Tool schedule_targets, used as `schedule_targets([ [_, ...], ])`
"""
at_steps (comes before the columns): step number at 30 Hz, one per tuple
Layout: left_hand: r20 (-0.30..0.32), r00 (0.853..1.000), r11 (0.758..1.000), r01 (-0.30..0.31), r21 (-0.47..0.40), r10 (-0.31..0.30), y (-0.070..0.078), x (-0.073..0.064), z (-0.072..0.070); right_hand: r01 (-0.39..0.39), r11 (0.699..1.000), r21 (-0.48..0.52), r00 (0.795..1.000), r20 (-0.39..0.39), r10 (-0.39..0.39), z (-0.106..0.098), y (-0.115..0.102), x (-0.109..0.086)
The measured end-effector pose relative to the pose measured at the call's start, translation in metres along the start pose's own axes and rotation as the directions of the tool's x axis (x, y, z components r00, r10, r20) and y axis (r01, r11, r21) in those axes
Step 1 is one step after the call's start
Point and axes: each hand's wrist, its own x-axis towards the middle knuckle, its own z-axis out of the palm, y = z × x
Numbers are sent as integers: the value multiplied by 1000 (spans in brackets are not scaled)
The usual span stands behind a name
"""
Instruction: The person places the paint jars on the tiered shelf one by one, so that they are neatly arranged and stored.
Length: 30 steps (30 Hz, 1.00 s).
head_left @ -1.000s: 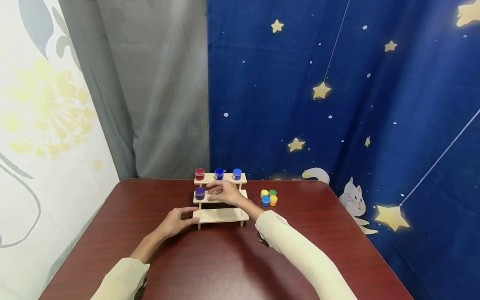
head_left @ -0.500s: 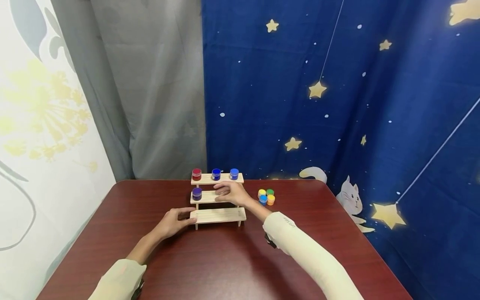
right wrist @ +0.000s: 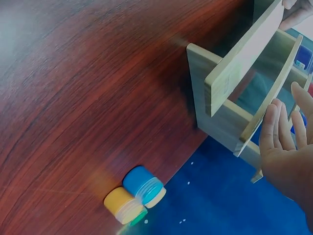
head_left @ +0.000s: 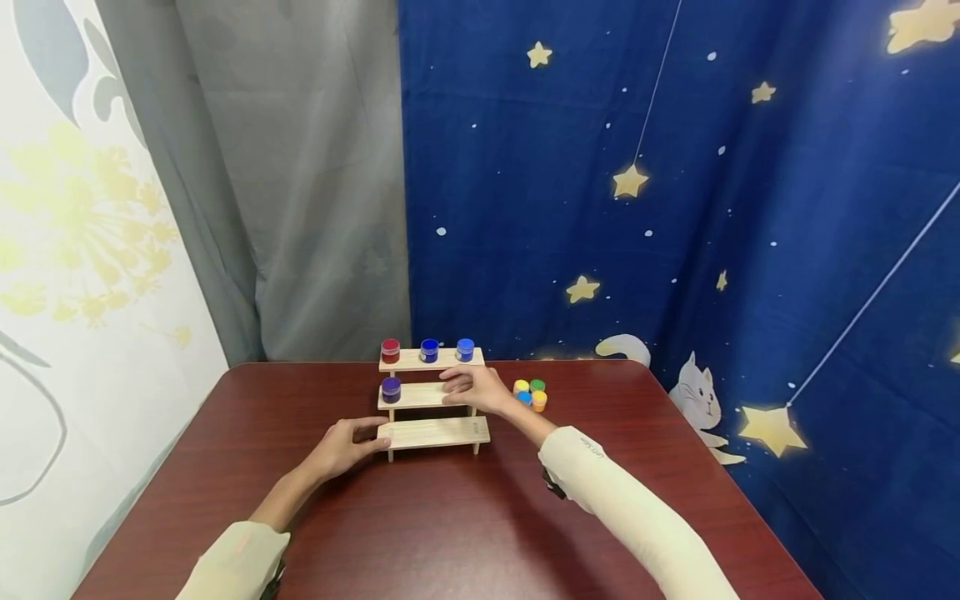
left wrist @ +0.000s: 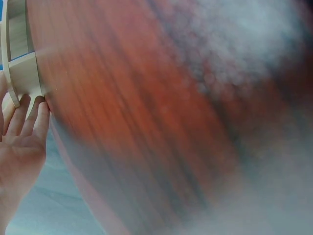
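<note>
A three-tier wooden display rack [head_left: 433, 432] stands near the table's far edge. My left hand [head_left: 341, 450] grips the left end of its lowest shelf, thumb in front and fingers behind. My right hand [head_left: 480, 390] is at the right part of the middle shelf, fingers loosely extended, with nothing visible between them; in the right wrist view its fingertips are close to that shelf's edge. At the left of the middle shelf sits a purple paint jar [head_left: 391, 390]. The top shelf bears a red paint jar [head_left: 390, 351], a dark blue paint jar [head_left: 429, 351] and a lighter blue paint jar [head_left: 465, 350].
Right of the rack, a cluster of small paint jars stands on the red-brown table [head_left: 375, 533]: yellow [head_left: 521, 387], green [head_left: 537, 386], blue [head_left: 524, 400] and orange [head_left: 539, 402]. Grey and star-printed blue curtains [head_left: 525, 208] hang behind the table.
My right hand has moved right along the middle shelf, away from the purple jar. The left hand keeps its grip on the rack. The head view has shifted slightly.
</note>
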Motion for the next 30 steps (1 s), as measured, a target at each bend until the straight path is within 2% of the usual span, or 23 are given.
schedule_targets([
  [7,4,1000,1000,19,-13,-19,2,-1,1,4,999,-35,1000,-20,-4,-9,9,-6],
  [13,3,999,999,35,-18,-35,2,-1,0,0,1000,-20,1000,-15,0,-20,15,-13],
  [16,7,1000,1000,20,-13,-20,1,0,-1,-14,1000,-28,1000,-23,14,-28,18,-17],
  [23,5,1000,1000,19,2,-19,3,0,-2,-5,1000,27,999,-41,6,-41,24,-26],
  [26,8,1000,1000,20,5,-20,3,0,-2,-28,999,36,999,-41,30,-45,28,-29],
  [30,10,1000,1000,21,-1,-21,3,-1,-1,-69,998,-4,996,-48,69,-50,33,-34],
])
